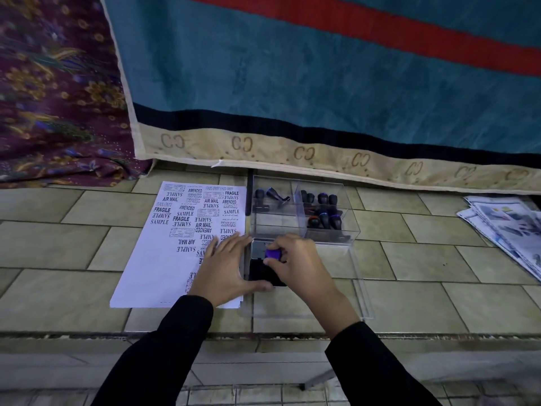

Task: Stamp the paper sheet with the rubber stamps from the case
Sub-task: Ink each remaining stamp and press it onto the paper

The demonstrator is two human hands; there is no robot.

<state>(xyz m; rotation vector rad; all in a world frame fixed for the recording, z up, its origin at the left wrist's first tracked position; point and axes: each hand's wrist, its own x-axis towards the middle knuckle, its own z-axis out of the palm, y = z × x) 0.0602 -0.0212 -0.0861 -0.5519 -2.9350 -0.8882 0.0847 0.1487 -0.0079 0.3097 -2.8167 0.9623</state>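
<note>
The right hand [295, 260] is closed around a stamp with a purple top [273, 254] and seems to be pressing it down on the black ink pad [263, 273]. The pad sits just beside the right edge of the paper [164, 259], in front of the clear case [301, 212]. The left hand [225, 268] lies flat and open, holding nothing. Its fingers rest on the paper and its thumb touches the near edge of the pad, so it looks like it is keeping both from sliding. The paper lies on the tiled ledge [58, 244] and already has many words stamped on it, like SAMPLE and FRAGILE, mostly on the far half and the right side. The near left part is bare. More stamps [322, 209] stand in the case. I think the step now is getting ink on the stamp. To do it well, press straight down, not tilted, so the whole bottom gets wet. A soft dab is probably enough, because too much ink can make a blurry mark. Then lift it straight up and carry it to the bare part of the paper. The left hand would have to stay clear of that spot. Push down once there and do not wiggle, or the words may smear.
</note>
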